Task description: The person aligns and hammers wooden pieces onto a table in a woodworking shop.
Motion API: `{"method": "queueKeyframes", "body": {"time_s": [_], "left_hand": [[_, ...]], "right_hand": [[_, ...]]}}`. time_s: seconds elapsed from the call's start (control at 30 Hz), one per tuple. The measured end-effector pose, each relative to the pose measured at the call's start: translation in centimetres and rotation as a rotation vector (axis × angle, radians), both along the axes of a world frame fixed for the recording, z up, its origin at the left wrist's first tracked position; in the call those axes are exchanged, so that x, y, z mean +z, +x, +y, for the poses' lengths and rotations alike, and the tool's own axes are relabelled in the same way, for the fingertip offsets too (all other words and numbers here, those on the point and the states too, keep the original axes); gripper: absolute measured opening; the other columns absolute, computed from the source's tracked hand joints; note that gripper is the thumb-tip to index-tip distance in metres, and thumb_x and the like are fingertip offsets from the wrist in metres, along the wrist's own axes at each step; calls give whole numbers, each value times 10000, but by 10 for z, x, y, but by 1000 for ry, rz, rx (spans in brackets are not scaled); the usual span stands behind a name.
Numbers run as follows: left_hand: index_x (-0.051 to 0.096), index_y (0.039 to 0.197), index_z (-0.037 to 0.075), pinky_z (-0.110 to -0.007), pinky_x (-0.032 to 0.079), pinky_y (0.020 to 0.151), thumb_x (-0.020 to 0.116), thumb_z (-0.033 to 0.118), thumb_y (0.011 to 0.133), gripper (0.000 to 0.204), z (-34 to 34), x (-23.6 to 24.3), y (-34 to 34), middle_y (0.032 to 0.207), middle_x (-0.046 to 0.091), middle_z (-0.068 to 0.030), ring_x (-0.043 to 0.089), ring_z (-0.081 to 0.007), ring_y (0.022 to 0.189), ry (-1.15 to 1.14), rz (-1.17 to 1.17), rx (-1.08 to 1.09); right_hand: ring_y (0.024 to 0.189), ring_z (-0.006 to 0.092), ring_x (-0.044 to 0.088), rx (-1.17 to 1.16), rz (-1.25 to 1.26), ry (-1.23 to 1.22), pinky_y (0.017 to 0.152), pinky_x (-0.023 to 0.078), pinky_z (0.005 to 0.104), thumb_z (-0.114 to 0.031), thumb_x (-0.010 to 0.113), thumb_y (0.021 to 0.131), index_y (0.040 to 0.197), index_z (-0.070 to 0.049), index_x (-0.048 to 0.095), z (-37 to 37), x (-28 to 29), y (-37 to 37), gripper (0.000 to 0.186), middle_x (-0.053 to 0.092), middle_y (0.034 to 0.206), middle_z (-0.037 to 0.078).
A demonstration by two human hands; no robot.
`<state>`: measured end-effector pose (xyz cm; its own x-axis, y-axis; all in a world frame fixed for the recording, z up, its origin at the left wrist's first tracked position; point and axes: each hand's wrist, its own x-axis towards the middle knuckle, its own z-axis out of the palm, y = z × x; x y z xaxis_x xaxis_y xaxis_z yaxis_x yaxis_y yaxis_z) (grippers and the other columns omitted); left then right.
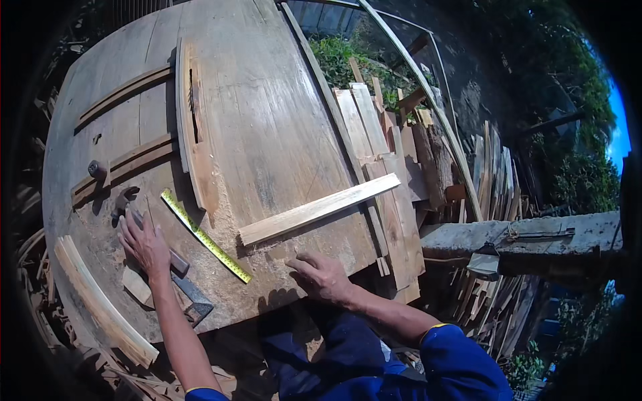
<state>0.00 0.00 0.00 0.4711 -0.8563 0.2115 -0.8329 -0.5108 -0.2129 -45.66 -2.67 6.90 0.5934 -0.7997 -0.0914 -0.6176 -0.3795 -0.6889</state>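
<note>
The left hand (144, 244) lies flat, fingers spread, on a hammer (131, 212) (its handle mostly hidden beneath) left of the yellow tape measure (206, 236). The right hand (322, 275) rests open on the workbench (267, 127) right of the tape, just below a pale plank (318, 209), gripping nothing.

Both forearms come up from the near edge of the workbench. The left hand (144, 244) lies flat, fingers spread toward the left edge. The right hand (323, 275) rests palm down (fingers loosely curled, nothing gripped), blue sleeve at the elbow.
</note>
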Motion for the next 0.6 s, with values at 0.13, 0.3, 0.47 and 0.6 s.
{"method": "queueKeyframes", "body": {"time_s": [0.13,0.3,0.47,0.6], "left_hand": [[620,1335,62,-546,340,1147,574,194,1016,348,1,11,-70,1492,493,-194,443,-377,1399,-293,192,-459],[657,1167,18,-494,475,893,656,-7,768,399,177,53,-268,1149,621,-174,609,-381,1045,115,1095,-988],[489,1492,38,-548,399,1072,528,120,818,680,339,19,-386,1383,597,-173,517,-347,1315,1054,1282,-888],[629,1281,96,-654,431,980,538,250,966,362,349,12,-431,1290,676,-158,607,-353,1262,1377,1125,-889]], "right_hand": [[1056,347,610,-489,361,-366,882,522,453,-117,842,748,1310,-123,610,54,30,-184,608,613,1191,155],[1374,413,437,-1029,986,-714,1087,394,499,-235,828,776,1536,-148,408,151,128,-400,872,420,1513,211],[1440,425,400,-1044,793,-509,1189,359,483,-230,825,809,1632,-129,244,163,97,-510,1012,396,1575,243],[1405,409,453,-1022,819,-735,1157,400,500,-269,794,859,1593,-94,312,201,60,-549,895,443,1544,226]]}}
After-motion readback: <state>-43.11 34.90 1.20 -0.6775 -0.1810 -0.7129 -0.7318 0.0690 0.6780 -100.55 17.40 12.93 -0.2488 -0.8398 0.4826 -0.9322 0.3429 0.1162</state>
